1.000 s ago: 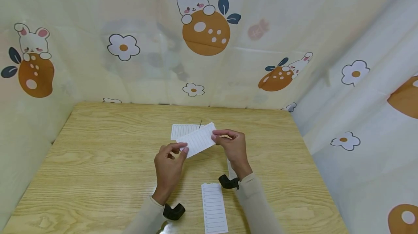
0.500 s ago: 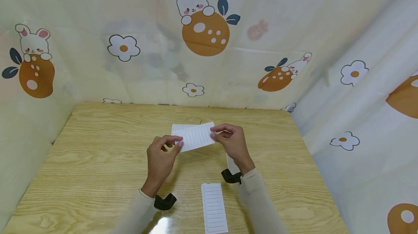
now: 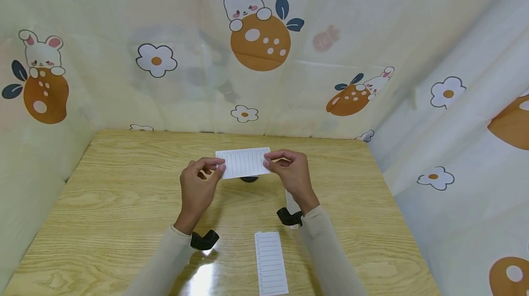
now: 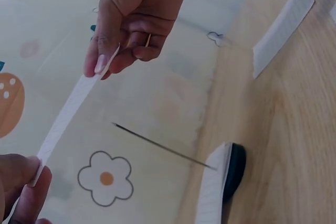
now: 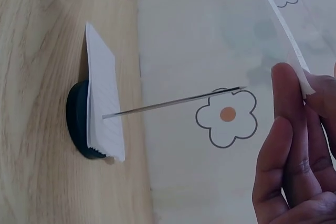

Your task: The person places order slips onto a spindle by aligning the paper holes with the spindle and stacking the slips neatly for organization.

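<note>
My left hand point(image 3: 197, 190) and right hand point(image 3: 294, 174) pinch the opposite short ends of a lined white paper slip point(image 3: 244, 163), held level in the air. Below it stands a bill spike with a dark round base point(image 3: 250, 179), mostly covered in the head view. Both wrist views show its bare metal needle point(image 5: 173, 102) rising through paper slips point(image 5: 105, 98) stacked on the base. Seen from the left wrist, the held slip point(image 4: 68, 111) passes beyond the needle's tip point(image 4: 114, 124), apart from it.
A lined slip point(image 3: 271, 264) with checkboxes lies on the wooden table point(image 3: 124, 222) near the front. Another paper piece point(image 3: 292, 202) lies partly under my right wrist. A patterned curtain point(image 3: 186, 89) hangs behind the table and along both sides.
Both hands have carried the slip away from me and turned it from slanted to nearly level. It now covers the slips on the spike, while the dark base shows below it.
</note>
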`<state>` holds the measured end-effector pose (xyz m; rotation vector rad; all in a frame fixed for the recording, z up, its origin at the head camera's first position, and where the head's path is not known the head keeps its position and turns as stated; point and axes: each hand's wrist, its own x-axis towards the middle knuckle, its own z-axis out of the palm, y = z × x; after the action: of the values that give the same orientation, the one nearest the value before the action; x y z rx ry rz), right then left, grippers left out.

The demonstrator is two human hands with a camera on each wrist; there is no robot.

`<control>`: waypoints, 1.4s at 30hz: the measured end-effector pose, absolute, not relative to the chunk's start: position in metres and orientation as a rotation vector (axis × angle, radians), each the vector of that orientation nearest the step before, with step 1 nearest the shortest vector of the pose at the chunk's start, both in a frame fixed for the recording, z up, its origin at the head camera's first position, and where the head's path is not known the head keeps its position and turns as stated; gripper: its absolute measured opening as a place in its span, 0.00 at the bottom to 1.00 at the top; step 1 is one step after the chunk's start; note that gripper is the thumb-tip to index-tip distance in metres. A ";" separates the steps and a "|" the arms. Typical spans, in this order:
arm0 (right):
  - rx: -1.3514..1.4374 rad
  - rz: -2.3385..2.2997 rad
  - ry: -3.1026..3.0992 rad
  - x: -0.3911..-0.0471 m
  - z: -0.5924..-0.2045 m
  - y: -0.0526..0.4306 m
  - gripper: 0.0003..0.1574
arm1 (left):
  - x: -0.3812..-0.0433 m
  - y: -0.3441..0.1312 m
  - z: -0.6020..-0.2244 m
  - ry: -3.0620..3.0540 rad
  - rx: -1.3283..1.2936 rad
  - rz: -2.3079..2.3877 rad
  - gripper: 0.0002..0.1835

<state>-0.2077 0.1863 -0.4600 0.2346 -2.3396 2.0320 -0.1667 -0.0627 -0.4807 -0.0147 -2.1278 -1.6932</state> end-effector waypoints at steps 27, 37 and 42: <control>0.006 1.980 -2.311 -0.242 -0.443 0.169 0.10 | -0.221 -0.074 -0.458 -2.187 -0.076 -1.716 0.04; -0.057 1.995 -2.322 -0.250 -0.450 0.168 0.09 | -0.232 -0.072 -0.463 -2.248 -0.018 -1.723 0.05; -0.102 2.025 -2.320 -0.253 -0.455 0.167 0.07 | -0.234 -0.071 -0.467 -2.284 0.032 -1.724 0.05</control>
<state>-0.2529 0.1673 -0.4555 -0.1021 -2.3199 2.0248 -0.2339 -0.0712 -0.4668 0.0315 -2.2837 -1.7244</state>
